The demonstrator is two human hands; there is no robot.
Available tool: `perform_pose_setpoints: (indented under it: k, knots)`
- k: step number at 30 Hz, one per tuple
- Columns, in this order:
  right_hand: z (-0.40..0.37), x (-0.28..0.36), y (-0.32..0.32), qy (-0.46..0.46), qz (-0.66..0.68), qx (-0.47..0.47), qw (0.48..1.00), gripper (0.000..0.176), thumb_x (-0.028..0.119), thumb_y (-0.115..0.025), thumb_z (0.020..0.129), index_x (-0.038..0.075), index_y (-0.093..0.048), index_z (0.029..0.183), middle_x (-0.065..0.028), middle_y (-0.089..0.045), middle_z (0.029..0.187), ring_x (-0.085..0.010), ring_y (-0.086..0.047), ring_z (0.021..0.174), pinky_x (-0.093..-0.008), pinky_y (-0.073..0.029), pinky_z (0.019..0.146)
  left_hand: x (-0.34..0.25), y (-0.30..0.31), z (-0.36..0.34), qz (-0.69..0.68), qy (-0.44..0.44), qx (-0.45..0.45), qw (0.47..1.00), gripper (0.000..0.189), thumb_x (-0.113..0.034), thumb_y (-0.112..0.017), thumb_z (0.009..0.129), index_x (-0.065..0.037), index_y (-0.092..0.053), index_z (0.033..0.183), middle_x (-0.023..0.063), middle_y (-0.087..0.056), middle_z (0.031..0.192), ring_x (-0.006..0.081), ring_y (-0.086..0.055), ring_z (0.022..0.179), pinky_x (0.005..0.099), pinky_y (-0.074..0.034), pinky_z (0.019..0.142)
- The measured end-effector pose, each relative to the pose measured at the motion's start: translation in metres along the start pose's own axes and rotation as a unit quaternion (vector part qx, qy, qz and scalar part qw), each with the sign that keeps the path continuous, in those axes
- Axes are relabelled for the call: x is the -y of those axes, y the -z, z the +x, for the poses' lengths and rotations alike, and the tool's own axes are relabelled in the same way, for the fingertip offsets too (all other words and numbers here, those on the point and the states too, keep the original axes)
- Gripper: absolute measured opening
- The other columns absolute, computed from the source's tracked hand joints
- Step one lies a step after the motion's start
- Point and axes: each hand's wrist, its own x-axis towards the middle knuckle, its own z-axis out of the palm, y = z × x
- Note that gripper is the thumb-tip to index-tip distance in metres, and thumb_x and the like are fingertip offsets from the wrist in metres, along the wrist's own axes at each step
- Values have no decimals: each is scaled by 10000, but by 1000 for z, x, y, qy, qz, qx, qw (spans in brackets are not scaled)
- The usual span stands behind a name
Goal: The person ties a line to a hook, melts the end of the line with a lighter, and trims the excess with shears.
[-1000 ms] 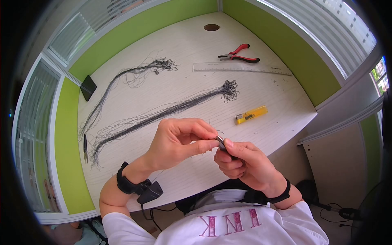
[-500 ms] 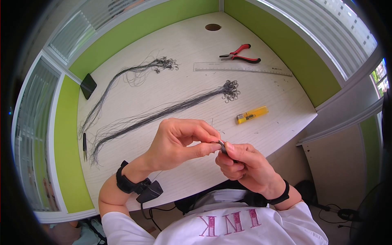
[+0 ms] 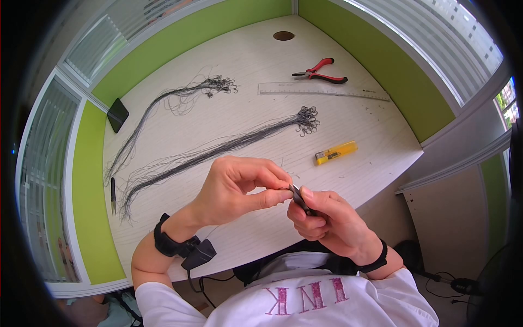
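Note:
Near the front of the desk, my left hand (image 3: pixel 239 185) is closed in a pinch of thumb and fingers. A small dark fishing hook (image 3: pixel 283 189) shows in part at its fingertips; the rest is covered. My right hand (image 3: pixel 329 220) wraps around a small grey metal nail clipper (image 3: pixel 303 201), its shiny tip touching or almost touching the left fingertips. Beyond the hands lies a bundle of hooks tied on dark line (image 3: pixel 218 150), the hooks gathered at its right end. Farther back is a second, looser bundle of hooked lines (image 3: pixel 163 98).
A yellow lighter (image 3: pixel 336 152) lies to the right. Behind it are a clear ruler (image 3: pixel 324 91) and red-handled pliers (image 3: pixel 321 73). Small black-handled scissors (image 3: pixel 113 196) and a dark flat device (image 3: pixel 117 115) sit at the left edge. Green partitions (image 3: pixel 381 71) enclose the desk.
The nail clipper has tilted and more of it shows, with its bright tip now visible. Both hands have stayed almost in place.

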Motion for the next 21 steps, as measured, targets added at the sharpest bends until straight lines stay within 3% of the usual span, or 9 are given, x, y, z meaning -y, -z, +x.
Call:
perform_pose_setpoints:
  k: [5, 7, 9, 11, 13, 14, 16, 20, 21]
  knots:
    - [-4, 4, 0, 11, -26, -17, 999, 399, 381, -423, 939, 35, -555, 790, 74, -284, 559, -33, -187, 483, -200, -152, 436, 2, -1, 0, 6, -17, 14, 1000, 82, 86, -646, 725, 45, -661, 794, 148, -640, 839, 143, -605, 720, 230, -494, 617]
    - [-7, 8, 1, 16, -22, -12, 1000, 395, 369, -433, 936, 20, -569, 811, 72, -293, 561, -35, -197, 485, -199, -163, 441, 0, -1, 0, 7, 26, 3, 1000, 104, 79, -637, 742, 43, -664, 836, 137, -641, 849, 144, -610, 742, 230, -496, 628]
    - [-13, 15, 4, 152, -105, -89, 979, 396, 354, -447, 931, -10, -594, 874, 60, -341, 575, -36, -243, 503, -195, -196, 460, 0, -2, 2, 2, 51, -18, 999, 115, 74, -632, 752, 43, -662, 859, 131, -641, 854, 142, -611, 740, 229, -497, 627]
    - [-16, 28, 20, 317, -309, -219, 869, 305, 255, -523, 913, -36, -612, 940, 41, -423, 620, -41, -330, 555, -190, -256, 496, 1, 1, 3, 15, 84, -40, 996, 133, 34, -618, 791, 38, -657, 918, 109, -638, 857, 124, -599, 733, 226, -491, 631]
    - [-14, 45, 50, 359, -499, -393, 684, 277, 221, -605, 867, -47, -604, 937, -14, -508, 652, -78, -415, 581, -204, -335, 517, 4, 2, 3, 18, 79, -54, 995, 135, 16, -613, 803, 37, -657, 930, 103, -636, 850, 115, -589, 728, 223, -486, 639]
    - [-15, 53, 64, 358, -595, -447, 564, 281, 219, -625, 843, -43, -610, 941, -69, -561, 677, -138, -484, 577, -244, -383, 531, 5, 2, 4, 22, 73, -67, 995, 139, -1, -608, 816, 35, -657, 941, 96, -635, 844, 106, -580, 723, 219, -480, 646]
    - [-20, 64, 92, 334, -682, -449, 470, 281, 216, -644, 814, -25, -622, 958, -116, -599, 816, -224, -552, 597, -292, -434, 569, 7, 2, 5, 20, 74, -81, 994, 145, -17, -601, 827, 32, -656, 952, 90, -634, 841, 99, -573, 725, 215, -474, 652]
    - [-19, 65, 109, 292, -740, -451, 405, 283, 224, -642, 804, -9, -634, 965, -108, -587, 925, -265, -582, 686, -314, -457, 616, 8, 1, 5, 2, 86, -102, 991, 167, -44, -584, 849, 39, -647, 979, 79, -634, 839, 89, -565, 730, 204, -463, 663]
    - [-18, 65, 112, 300, -766, -446, 352, 266, 212, -645, 798, 5, -640, 965, -105, -576, 943, -258, -582, 732, -318, -458, 632, 8, 2, 5, 3, 87, -100, 991, 167, -44, -584, 849, 39, -647, 979, 79, -634, 839, 89, -565, 730, 204, -463, 663]
